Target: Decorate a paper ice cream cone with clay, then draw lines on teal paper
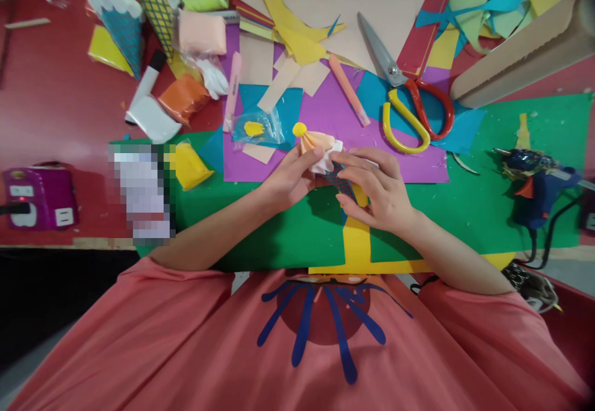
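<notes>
Nearby, yellow lump (253,128) inside clear bag (273,129), left hand (292,176) gripping cone (324,160)

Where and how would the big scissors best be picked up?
Probably by the yellow handle loop and red handle loop, coming from the near right: the scissors lie aslant, loops at the near right end, blades pointing away to the left.

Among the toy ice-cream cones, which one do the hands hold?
The blue cone with white trim, peach top and yellow ball, between the left hand and right hand; the other cones are at the upper left.
</notes>
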Demonstrator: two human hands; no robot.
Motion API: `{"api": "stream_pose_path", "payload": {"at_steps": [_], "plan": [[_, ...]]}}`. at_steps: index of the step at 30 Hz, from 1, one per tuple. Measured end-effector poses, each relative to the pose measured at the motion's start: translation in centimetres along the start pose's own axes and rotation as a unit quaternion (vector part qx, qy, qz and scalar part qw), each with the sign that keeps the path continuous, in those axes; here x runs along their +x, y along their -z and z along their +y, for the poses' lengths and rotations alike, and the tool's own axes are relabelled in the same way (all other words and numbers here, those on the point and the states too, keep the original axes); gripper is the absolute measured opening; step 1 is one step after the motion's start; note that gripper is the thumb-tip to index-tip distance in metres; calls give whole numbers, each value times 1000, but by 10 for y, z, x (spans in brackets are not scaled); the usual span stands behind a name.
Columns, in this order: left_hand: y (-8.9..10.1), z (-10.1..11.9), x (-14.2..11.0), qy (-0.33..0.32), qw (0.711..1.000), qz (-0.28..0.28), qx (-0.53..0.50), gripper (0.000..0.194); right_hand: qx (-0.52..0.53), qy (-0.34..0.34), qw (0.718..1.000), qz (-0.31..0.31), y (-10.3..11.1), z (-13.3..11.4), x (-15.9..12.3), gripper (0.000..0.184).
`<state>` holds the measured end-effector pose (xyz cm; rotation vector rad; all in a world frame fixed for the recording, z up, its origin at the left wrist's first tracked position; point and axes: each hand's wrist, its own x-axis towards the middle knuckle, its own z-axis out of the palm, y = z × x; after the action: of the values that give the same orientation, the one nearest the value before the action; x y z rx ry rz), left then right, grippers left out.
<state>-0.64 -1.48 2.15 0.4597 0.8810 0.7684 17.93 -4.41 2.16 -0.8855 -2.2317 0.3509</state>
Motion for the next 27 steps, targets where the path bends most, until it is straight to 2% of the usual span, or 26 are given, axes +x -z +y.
{"api": "stream_pose_path", "payload": {"at_steps": [5, 12, 17, 23, 27], "plan": [[-1, 0, 0, 3, 1000, 16, 6, 35, -7, 2, 1000, 2, 1, 0, 2, 32], [-1, 0, 0, 0, 1000, 14, 6, 35, -24, -7, 999, -21, 2, 0, 2, 25], [-2, 1, 0, 0, 1000, 12, -2, 30, -35, 10, 999, -7, 3, -1, 3, 24], [1, -1, 1, 1, 1000, 1, -1, 31, -33, -16, 999, -29, 3, -1, 1, 22], [3, -1, 2, -3, 1000, -1, -1, 35, -15, -3, 1000, -6, 2, 0, 1, 25]]}}
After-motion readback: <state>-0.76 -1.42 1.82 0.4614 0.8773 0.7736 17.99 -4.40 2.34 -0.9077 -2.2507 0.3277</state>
